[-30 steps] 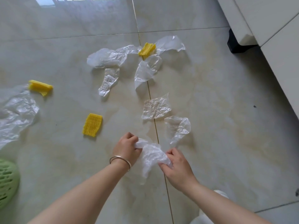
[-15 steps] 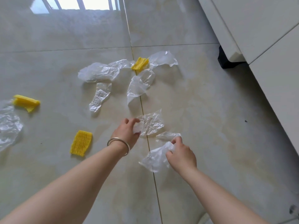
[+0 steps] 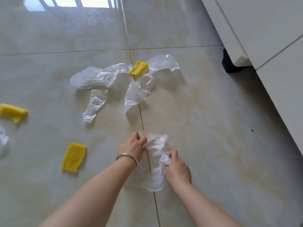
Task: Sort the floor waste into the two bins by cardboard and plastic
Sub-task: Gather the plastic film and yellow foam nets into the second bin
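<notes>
My left hand [image 3: 133,146], with a metal bangle on the wrist, pinches a crumpled clear plastic sheet [image 3: 155,141] on the tiled floor. My right hand [image 3: 177,169] grips another clear plastic bag [image 3: 155,177] that hangs down along the tile joint. Further off lie several more clear plastic pieces: a large one [image 3: 93,77], a narrow one [image 3: 95,105], one on the joint [image 3: 137,92] and one at the back [image 3: 164,63]. Yellow ribbed pieces lie at the back [image 3: 139,68], at the left edge [image 3: 14,112] and near my left arm [image 3: 74,157].
White furniture [image 3: 262,38] with a dark foot [image 3: 229,63] stands along the right side. More clear plastic [image 3: 3,141] shows at the left edge. No bin is in view. Bare floor lies to the right of my hands.
My left hand has closed on the crumpled sheet it was reaching for. My right hand still holds its plastic bag. The view has moved closer to the floor.
</notes>
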